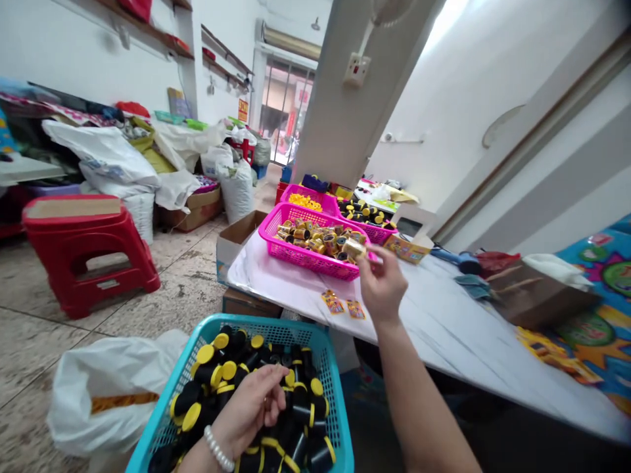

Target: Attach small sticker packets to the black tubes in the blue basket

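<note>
Apparently gold-wrapped canister [353,248], blurred, pale sheen; long axis seems roughly left-right. Sits just left of right hand [384,284], pinched in its fingertips, at pink basket's [311,261] near right edge. Left hand [256,402] farther off, nearer the viewer: fingers curled over teal basket [340,394]; can't tell whether holding anything.

We are counting two hands, one left hand [256,401] and one right hand [384,286], and we are wearing one beaded bracelet [218,449]. We are holding one gold-wrapped canister [353,248] in the right. We are finding one turquoise basket [329,371] and three pink baskets [315,261]. We are seeing dozens of black canisters with yellow lids [191,417], heaped too deep for us to be counting exactly. We are also noting one foreground red stool [73,233] and one wall switch [357,69].
</note>
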### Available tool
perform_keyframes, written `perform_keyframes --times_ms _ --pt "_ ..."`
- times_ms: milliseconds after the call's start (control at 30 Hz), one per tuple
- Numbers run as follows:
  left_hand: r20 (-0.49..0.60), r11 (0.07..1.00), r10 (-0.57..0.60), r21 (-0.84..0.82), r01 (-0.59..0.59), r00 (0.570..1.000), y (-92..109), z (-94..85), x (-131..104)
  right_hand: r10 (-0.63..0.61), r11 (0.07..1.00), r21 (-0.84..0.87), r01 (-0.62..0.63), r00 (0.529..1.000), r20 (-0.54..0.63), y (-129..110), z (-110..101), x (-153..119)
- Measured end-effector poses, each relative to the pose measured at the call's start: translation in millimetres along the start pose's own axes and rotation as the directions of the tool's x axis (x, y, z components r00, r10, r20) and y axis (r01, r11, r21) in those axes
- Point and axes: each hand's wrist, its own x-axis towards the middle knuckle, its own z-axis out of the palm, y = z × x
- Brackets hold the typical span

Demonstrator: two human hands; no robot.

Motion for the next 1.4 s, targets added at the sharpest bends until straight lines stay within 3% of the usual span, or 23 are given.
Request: perform_keyframes --times_ms 67,133,267,367,433,767,867,933,1000,1067,1167,1233,1333,1400 --pt "-0.011 1.000 -0.002 0.007 0.002 1.000 2 -0.3 1 -0.033 0.999 -0.027 0.035 0.996 0.079 14 -1 29" --pt "-0.031 1.000 0.001 0.014 -0.001 1.000 3 -0.8 2 -0.029 0.997 -0.068 0.037 0.991 0.127 26 -7 35" --pt "-0.044 1.000 -0.003 0.002 0.003 0.999 4 -4.3 0 0.047 0.978 -0.211 0.003 0.972 0.231 50 -31 -5" --pt "-0.022 1.000 -0.019 -0.005 0.019 1.000 3 -7.1 -1 0.193 0.955 -0.291 -0.059 0.868 0.458 71 -46 -37" --pt "-0.008 1.000 -0.026 0.011 0.027 1.000 3 -7.4 0 0.245 0.950 -0.301 -0.089 0.808 0.535 83 -48 -48" --pt "0.001 0.998 -0.022 0.053 0.022 1.000 2 -4.9 3 0.176 0.966 -0.257 -0.043 0.835 0.521 95 -36 -48" --pt "-0.011 0.999 -0.007 0.047 0.007 1.000 3 -6.6 1 0.152 0.969 -0.244 -0.035 0.864 0.480 86 -40 -49" --pt "-0.021 0.999 0.010 0.043 -0.009 1.000 4 -6.3 0 0.101 0.977 -0.211 -0.028 0.935 0.341 70 -42 -60" --pt "-0.030 0.998 0.039 0.042 -0.038 0.999 5 -4.9 -1 0.039 0.991 -0.136 -0.009 0.974 0.223 45 -41 -82" --pt "-0.028 0.996 0.079 0.045 -0.078 0.996 5 -3.1 -2 -0.001 1.000 -0.021 0.008 0.956 0.292 16 -37 -113" --pt "-0.016 0.992 0.116 0.047 -0.115 0.993 5 -1.7 -2 -0.018 0.990 0.131 -0.056 0.863 0.505 -20 -27 -160" --pt "-0.078 0.986 0.166 0.044 -0.163 0.983 4 -2.3 -2 0.017 0.982 0.149 -0.120 0.831 0.556 -32 -20 -181" --pt "-0.261 0.946 0.323 0.118 -0.302 0.910 3 -4.1 -3 0.094 0.981 0.092 -0.170 0.835 0.542 -34 -12 -192" --pt "-0.300 0.910 0.408 0.218 -0.354 0.862 3 -4.2 -5 0.106 0.985 0.061 -0.159 0.851 0.514 -29 -11 -190"
